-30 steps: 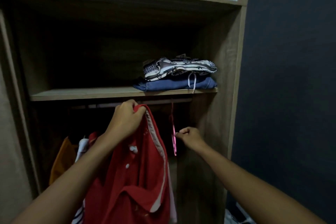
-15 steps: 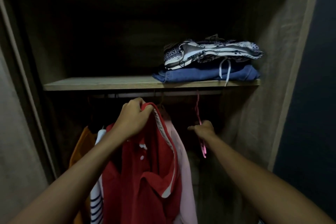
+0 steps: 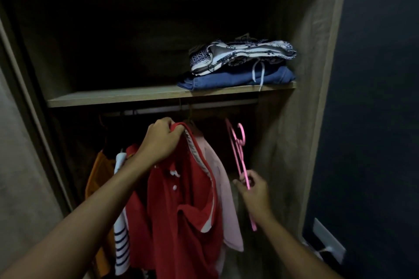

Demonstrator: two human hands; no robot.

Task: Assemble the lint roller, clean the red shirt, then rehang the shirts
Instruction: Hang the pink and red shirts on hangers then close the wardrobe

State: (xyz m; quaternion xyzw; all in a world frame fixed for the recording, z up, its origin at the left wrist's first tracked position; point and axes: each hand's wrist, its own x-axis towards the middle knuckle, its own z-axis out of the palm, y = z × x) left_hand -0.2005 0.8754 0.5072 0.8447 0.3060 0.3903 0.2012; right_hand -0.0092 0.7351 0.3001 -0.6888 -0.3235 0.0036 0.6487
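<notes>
Hands up front first: gripping the red cotton polo shirt by its collar with left hand, fingers clenched tight, letting it dangle in front of the other hung shirts. Pinching the thin pink plastic hanger low on its frame with right hand, just right of the shirt, not touching. Running near-upright, hook on top, seemingly just clear of the metal rail. Likely needs swinging left into the collar, a job for the nearer right hand. Further back, wooden shelf with folded clothes.
</notes>
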